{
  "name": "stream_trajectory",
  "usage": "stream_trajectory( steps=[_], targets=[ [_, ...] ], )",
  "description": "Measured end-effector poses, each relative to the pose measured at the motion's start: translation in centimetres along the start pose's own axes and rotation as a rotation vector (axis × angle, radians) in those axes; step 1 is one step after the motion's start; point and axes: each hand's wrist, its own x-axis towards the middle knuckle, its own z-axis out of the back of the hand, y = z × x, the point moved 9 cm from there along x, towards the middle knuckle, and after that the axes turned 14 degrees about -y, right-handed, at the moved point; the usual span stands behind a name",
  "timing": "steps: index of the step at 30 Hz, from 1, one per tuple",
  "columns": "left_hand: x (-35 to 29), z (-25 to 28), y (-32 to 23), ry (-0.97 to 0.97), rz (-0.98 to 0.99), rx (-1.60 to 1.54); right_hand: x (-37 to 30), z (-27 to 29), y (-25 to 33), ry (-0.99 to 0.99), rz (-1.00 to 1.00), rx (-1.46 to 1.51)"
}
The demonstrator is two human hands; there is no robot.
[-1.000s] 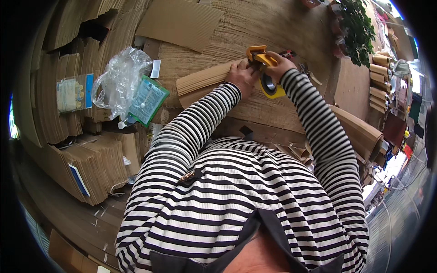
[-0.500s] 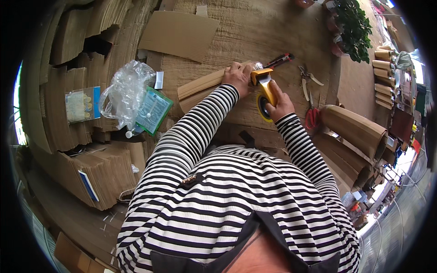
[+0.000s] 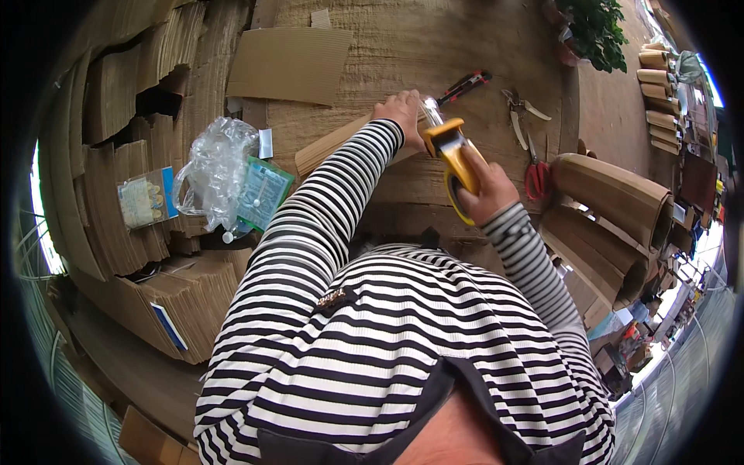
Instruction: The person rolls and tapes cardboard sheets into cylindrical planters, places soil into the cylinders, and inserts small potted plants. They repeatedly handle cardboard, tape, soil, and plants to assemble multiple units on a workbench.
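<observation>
A yellow tape dispenser [image 3: 465,164] is gripped by its handle in my right hand [image 3: 492,190], and its front end lies close to my left hand. Clear tape [image 3: 431,111] stretches from it toward the far end of a folded piece of cardboard [image 3: 329,147]. My left hand [image 3: 400,116] is closed over that end of the cardboard, which lies slanted on the table; some of its fingers are hidden. Just beyond the hands is a red-and-black utility knife [image 3: 465,87]. Pruning shears [image 3: 518,115] and red-handled scissors [image 3: 535,178] lie to the right.
A flat cardboard sheet [image 3: 291,66] lies at the far side of the wooden table [image 3: 395,46]. At the left are a clear plastic bag [image 3: 221,167], a green packet [image 3: 263,194] and stacked cardboard [image 3: 116,178]. Rolled cardboard [image 3: 612,194] and a leafy plant [image 3: 595,31] are at the right.
My right hand has drawn the tape dispenser back toward me and slightly right, and a length of clear tape now shows. My left hand stays on the cardboard's end.
</observation>
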Motion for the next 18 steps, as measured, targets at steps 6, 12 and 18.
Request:
stream_trajectory(
  steps=[6, 12, 18],
  targets=[
    [0.2, 0.0, 0.3, 0.041, 0.008, -0.037, -5.4, -0.2, -3.3, 0.175, -0.155, -0.139],
    [1.1, -0.4, 0.6, 0.01, -0.015, -0.058, 3.4, -7.3, -2.8, 0.398, -0.119, -0.29],
    [3.0, 0.5, 2.3, 0.042, -0.028, -0.208, 3.7, -10.0, -5.6, 0.436, -0.23, -0.266]
  ],
)
